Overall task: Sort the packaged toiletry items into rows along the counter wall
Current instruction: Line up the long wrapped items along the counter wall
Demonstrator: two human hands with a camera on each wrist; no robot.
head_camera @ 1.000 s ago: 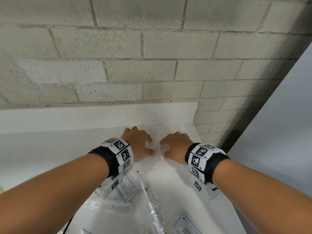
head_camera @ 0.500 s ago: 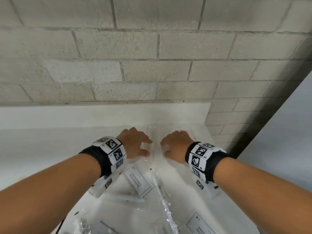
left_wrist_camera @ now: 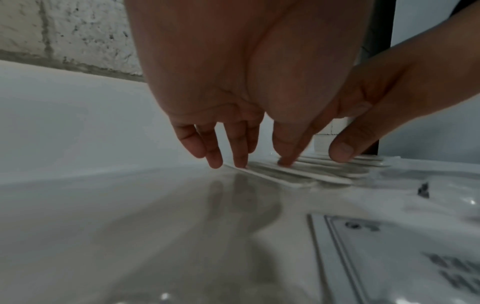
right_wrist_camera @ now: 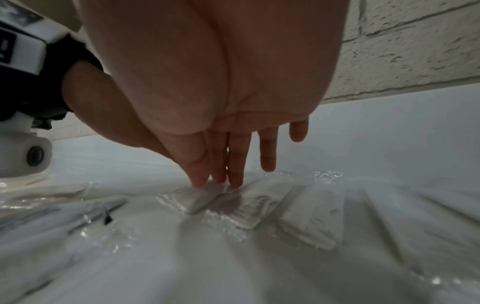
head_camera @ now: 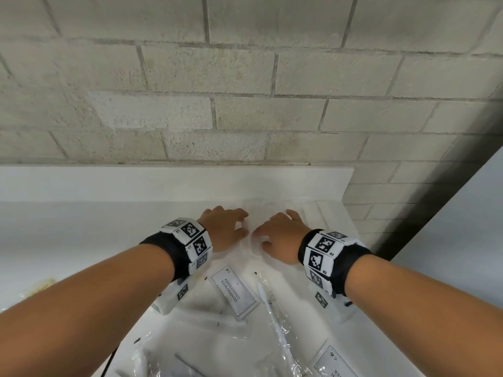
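Observation:
Several flat white packets in clear wrap (head_camera: 272,213) lie side by side against the backsplash at the counter's right end. My left hand (head_camera: 231,227) and right hand (head_camera: 275,232) sit close together on them. The left wrist view shows my left fingers (left_wrist_camera: 239,158) straight, tips touching the leftmost packet (left_wrist_camera: 298,179). The right fingers (right_wrist_camera: 233,174) press straight down on a wrapped packet (right_wrist_camera: 249,207). Neither hand grips anything. Nearer me lie a "shampoo with conditioner" sachet (head_camera: 234,292), a long wrapped stick-shaped item (head_camera: 275,308) and another labelled sachet (head_camera: 334,363).
The white backsplash (head_camera: 163,183) runs under a block wall (head_camera: 245,104). The counter ends at its right edge (head_camera: 353,257), beside a grey panel (head_camera: 462,227). More clear-wrapped items (head_camera: 190,357) lie near me. A yellowish item (head_camera: 38,287) sits at the far left.
Both hands stay on the packets by the backsplash, and their thumbs have drawn slightly closer together. The head view has shifted a little.

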